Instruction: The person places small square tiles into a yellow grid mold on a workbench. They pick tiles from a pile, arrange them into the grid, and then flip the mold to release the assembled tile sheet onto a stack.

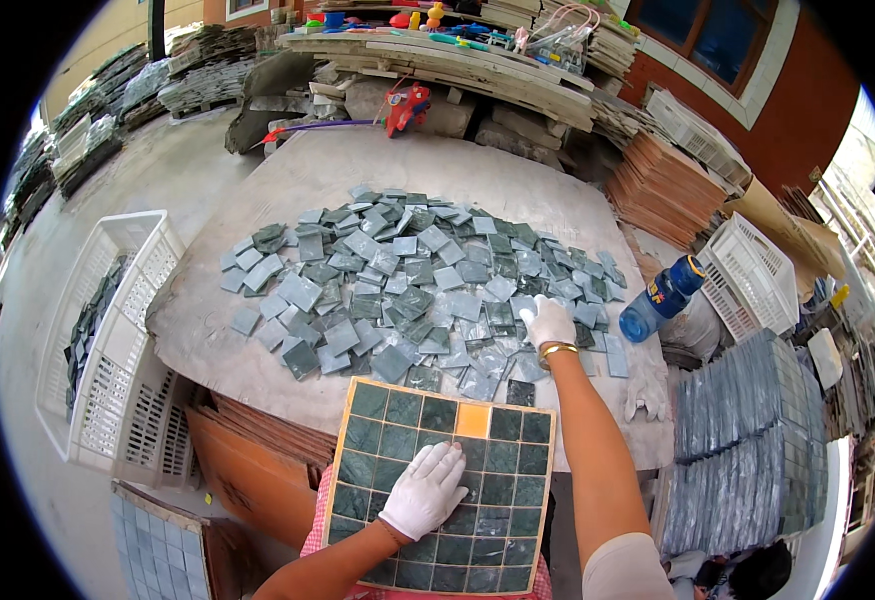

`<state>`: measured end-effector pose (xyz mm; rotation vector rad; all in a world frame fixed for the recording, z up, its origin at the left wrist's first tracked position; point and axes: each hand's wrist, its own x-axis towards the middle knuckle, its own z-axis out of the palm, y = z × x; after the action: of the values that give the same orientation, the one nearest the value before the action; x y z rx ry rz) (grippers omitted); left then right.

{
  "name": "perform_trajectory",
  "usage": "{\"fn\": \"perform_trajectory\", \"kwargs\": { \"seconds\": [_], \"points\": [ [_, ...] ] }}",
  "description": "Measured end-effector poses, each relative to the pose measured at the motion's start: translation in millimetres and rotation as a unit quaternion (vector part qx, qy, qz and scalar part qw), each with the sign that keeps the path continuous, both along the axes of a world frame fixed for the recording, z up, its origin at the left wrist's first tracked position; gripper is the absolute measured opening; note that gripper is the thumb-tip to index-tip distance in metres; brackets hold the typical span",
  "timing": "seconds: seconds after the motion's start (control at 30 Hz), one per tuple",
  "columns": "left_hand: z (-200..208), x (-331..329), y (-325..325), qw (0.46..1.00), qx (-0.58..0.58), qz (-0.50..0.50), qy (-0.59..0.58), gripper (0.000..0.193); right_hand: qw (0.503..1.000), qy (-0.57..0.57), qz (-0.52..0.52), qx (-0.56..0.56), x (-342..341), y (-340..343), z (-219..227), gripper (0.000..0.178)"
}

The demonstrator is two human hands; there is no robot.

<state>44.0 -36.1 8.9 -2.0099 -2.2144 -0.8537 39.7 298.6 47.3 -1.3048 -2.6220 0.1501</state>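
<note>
A wood-edged tray [549,460] leans across my lap, set with a grid of dark green stone tiles [366,435]. One square in its top row has no tile and shows a bright yellow-orange base [474,420]. My left hand [426,490], in a white glove, lies flat with fingers stretched over the tiles in the tray. My right hand [550,323], also gloved, reaches to the right side of a heap of loose grey-green tiles [413,270]. Its thumb and forefinger are apart at the tiles, and no tile shows between them; the other fingers are partly hidden.
A blue bottle [661,300] stands on the pale tabletop [288,180] at the right. White plastic crates [128,370] flank the table at left and right [753,270]. Stacked tile panels [748,440] stand right, brown boards [258,460] lower left, and a red toy [407,108] at the back.
</note>
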Motion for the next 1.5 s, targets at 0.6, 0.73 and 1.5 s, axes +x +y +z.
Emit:
{"fn": "perform_trajectory", "kwargs": {
  "seconds": [0.6,0.73,1.5],
  "points": [
    [2.3,-2.4,-1.7,0.999,0.004,0.003,-0.038,0.041,0.943,0.140,0.296,0.065,46.4,-109.0,-4.5,0.021],
    [4.0,-1.9,-3.4,1.000,0.011,0.010,-0.027,0.042,0.925,0.110,0.364,-0.027,66.7,-136.6,-7.9,0.032],
    [-15.7,-6.7,-5.9,0.927,0.209,0.185,-0.251,0.046,0.954,0.072,0.277,0.089,84.9,-165.3,-38.9,0.071]
  ]
}}
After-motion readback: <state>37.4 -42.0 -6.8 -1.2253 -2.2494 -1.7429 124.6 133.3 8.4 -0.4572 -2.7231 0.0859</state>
